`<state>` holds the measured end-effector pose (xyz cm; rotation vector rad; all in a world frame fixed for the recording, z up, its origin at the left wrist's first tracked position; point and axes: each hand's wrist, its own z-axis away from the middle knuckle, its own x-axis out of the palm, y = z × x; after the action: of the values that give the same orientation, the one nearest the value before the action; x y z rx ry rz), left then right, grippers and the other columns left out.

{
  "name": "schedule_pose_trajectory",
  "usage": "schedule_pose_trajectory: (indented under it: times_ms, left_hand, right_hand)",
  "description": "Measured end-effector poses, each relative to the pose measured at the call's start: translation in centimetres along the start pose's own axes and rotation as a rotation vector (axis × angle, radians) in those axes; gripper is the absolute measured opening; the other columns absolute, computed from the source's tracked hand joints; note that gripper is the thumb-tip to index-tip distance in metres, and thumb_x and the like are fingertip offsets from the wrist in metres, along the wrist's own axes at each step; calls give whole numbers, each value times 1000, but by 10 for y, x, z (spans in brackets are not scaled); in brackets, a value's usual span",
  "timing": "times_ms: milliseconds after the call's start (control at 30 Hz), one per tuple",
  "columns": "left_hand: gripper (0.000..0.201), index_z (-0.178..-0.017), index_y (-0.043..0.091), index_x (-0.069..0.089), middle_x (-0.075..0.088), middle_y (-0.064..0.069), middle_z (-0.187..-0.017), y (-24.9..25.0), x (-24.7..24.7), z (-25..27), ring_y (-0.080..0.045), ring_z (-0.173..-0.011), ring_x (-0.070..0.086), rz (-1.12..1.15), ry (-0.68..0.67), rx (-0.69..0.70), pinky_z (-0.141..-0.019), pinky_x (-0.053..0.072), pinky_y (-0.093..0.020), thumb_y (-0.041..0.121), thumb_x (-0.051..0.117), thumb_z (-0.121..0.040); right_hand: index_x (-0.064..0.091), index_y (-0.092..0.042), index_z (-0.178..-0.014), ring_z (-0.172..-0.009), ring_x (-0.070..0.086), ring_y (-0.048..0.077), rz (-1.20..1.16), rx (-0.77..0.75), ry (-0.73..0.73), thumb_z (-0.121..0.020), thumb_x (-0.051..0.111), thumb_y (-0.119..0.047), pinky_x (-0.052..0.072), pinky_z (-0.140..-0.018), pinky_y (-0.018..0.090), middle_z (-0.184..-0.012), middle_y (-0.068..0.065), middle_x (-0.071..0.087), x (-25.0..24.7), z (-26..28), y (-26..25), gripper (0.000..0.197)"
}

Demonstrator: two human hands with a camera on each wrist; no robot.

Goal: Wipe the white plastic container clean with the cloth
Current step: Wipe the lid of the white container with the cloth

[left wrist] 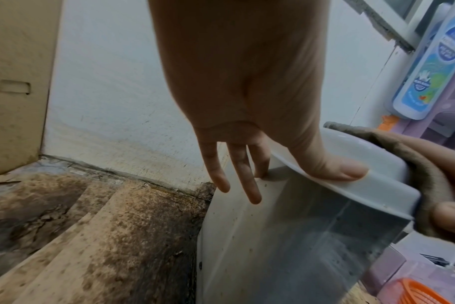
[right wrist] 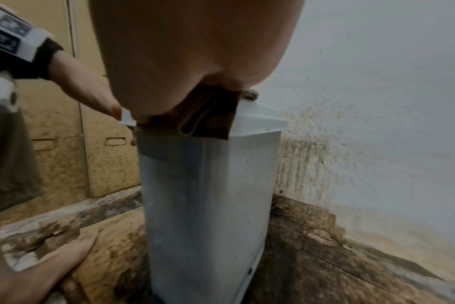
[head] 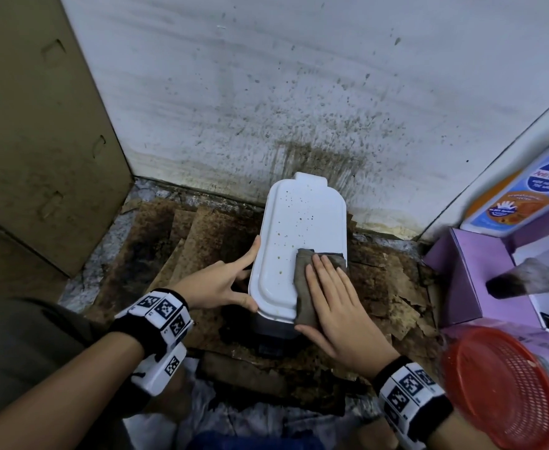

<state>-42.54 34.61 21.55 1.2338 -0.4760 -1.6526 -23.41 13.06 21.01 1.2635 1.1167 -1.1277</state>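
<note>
A tall white plastic container (right wrist: 208, 195) stands upright on the floor, and its white lid (head: 299, 222) is speckled with brown spots. My left hand (head: 231, 280) steadies the lid's left side: the thumb rests on the near left corner and the straight fingers (left wrist: 247, 185) lie against the container's wall (left wrist: 286, 236). My right hand (head: 325, 293) presses a folded brown-grey cloth (head: 302, 264) flat on the lid's near right part. Its fingers are straight, and the thumb holds the cloth (left wrist: 416, 164) against the lid's near rim. In the right wrist view the cloth (right wrist: 210, 115) hangs over that rim.
Stained cardboard sheets (head: 201, 238) cover the floor around the container. A spattered white wall (head: 299, 92) is right behind it and a cardboard box (head: 39, 125) stands at the left. At the right are a purple box (head: 461, 274), a brush (head: 523, 277), a soap bottle (head: 526, 190) and a red basket (head: 500, 384).
</note>
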Motion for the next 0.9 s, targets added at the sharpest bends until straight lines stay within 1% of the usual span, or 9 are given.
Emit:
schedule_pose_trajectory:
  times_ms: [100,200,300,433,533,600,667,767,900]
  left_hand:
    - [120,-154,38,-24,42,22,-146,-3,1,-1,14,-123,39,-5,9,18,-116,31,-38,42,76,-87]
    - [119,-155,38,-23,49,4,-152,-6,2,-3,17,-110,22,4,24,26,-98,37,-24,41,75,-87]
    - [121,-154,43,-22,54,6,-147,-11,3,-5,7,-126,47,29,24,21,-106,38,-22,44,77,-84]
    - [124,-153,46,-22,58,14,-142,-15,3,-6,7,-127,53,64,3,24,-109,39,-23,43,79,-83]
    - [124,-151,48,-25,55,15,-144,-12,2,-6,-1,-128,55,-6,9,34,-113,39,-35,57,75,-79]
    - [124,-148,52,-30,52,16,-147,-10,1,-5,-9,-117,63,-93,15,27,-107,45,-41,66,71,-77]
    - [122,-147,50,-32,49,16,-150,-6,2,-6,-13,-105,65,-166,17,19,-98,48,-39,68,68,-79]
    - [118,-146,52,-33,48,11,-152,-2,4,-10,-18,-119,61,-224,38,15,-99,47,-40,70,65,-81]
    - [108,-141,62,-31,48,17,-150,-1,2,-15,-16,-115,63,-244,53,40,-99,48,-43,69,62,-86]
  right_hand:
    - [11,3,-157,-155,6,35,3,26,11,-102,36,-61,25,-121,53,-165,24,8,2,-7,-17,88]
    - [13,5,-156,-154,10,38,10,53,5,-102,35,-60,28,-120,53,-164,26,9,1,-18,-31,87]
    - [14,5,-156,-154,10,39,3,66,-7,-102,34,-60,28,-119,53,-164,27,10,0,-30,-43,87]
    - [14,5,-156,-154,10,39,7,84,-8,-100,35,-60,28,-120,51,-164,27,10,-1,-38,-52,88]
    - [14,4,-156,-154,12,38,-1,78,1,-101,35,-60,29,-119,50,-164,27,11,-1,-36,-49,87]
    - [15,4,-156,-154,14,37,-1,69,5,-101,33,-60,31,-119,49,-164,25,12,-1,-33,-45,86]
    - [13,3,-157,-154,13,35,-1,65,5,-102,33,-60,31,-119,49,-165,24,10,-1,-27,-40,86]
    - [10,2,-157,-155,10,34,-18,62,4,-102,35,-59,31,-119,49,-166,22,7,-1,-15,-27,85]
    - [7,-1,-158,-156,7,30,-39,75,4,-102,36,-61,29,-120,47,-167,19,3,0,-1,-11,87]
